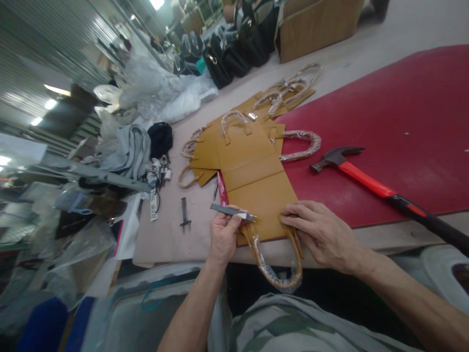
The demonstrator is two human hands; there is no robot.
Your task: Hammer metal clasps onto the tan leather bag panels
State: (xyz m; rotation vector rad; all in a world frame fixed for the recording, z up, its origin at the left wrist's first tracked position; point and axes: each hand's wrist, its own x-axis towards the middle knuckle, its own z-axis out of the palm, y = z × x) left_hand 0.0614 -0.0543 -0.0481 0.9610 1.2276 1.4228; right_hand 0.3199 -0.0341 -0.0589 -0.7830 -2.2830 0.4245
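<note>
Mustard panel (256, 193) | smooth, flat | arched handle (282, 282), plastic-wrapped | slim grey tool (224, 209)

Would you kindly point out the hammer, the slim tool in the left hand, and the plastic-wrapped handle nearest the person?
Hammer (381, 188): head view, on its orange shaft.
Slim tool (225, 210): head view, on its grey body.
Plastic-wrapped handle (279, 282): head view, on its lower curve.

So I'm on one feed, a head cam looking forward and down past the wearer's lap (289, 325) onto the worktable (164, 242), close enough that the left hand (223, 234) and right hand (324, 234) show well, wide and tilted too, catching ceiling (40, 34) far left and a cardboard box (318, 27) far side
</note>
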